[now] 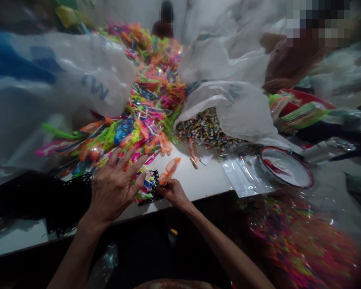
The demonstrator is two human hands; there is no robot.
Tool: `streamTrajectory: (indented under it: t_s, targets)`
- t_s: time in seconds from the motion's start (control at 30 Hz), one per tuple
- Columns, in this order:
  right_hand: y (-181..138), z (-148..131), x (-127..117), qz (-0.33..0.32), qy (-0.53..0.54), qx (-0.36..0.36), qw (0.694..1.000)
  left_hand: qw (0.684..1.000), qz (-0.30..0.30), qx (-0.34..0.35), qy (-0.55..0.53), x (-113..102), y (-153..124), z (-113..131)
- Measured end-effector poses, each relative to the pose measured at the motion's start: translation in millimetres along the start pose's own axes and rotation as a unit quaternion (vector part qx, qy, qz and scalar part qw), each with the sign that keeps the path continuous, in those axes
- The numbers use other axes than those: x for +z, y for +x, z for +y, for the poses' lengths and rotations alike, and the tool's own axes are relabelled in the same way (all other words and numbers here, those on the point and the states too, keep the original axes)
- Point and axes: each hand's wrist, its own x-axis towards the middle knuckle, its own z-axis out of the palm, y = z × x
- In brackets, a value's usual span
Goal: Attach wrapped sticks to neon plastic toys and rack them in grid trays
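Several big translucent plastic bags (243, 104) stand beyond the black basket (155, 176), and a bright heap of plastic pieces (150, 96) spreads behind it. Well to the basket's right sits a red-rimmed white bowl (297, 170). The left hand (114, 182), fingers spread, lies over the basket's left side. The right hand (176, 193) is closed at the basket's right edge, pinching an orange piece (171, 166) by its near end. Small colourful sticks (146, 188) fill the basket.

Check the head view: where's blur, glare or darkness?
Head view: left hand and right hand fairly sharp; head view: lower-right colorful pile smeared by blur; head view: bright glare on the flat clear bag; head view: area below the white table nearly black.
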Motion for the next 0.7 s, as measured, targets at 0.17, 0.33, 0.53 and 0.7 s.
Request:
streamTrajectory:
  t_s: [0.17,0.33,0.53,0.7]
  targets:
    - [0,-7,-6,-0.011,-0.192,-0.039,0.981,1.000,0.010,-0.003,0.000,1,-1,-2]
    - [-4,-14,4,-0.023,-0.416,-0.094,0.904,1.000,0.007,0.015,-0.005,1,-1,-3]
    - [-9,-19,17,-0.038,-0.529,-0.071,0.845,1.000,0.017,0.012,0.021,4,0,1]
    - [38,-34,-30,-0.133,-0.409,-0.015,0.903,0.999,0.032,0.009,0.031,4,1,0]
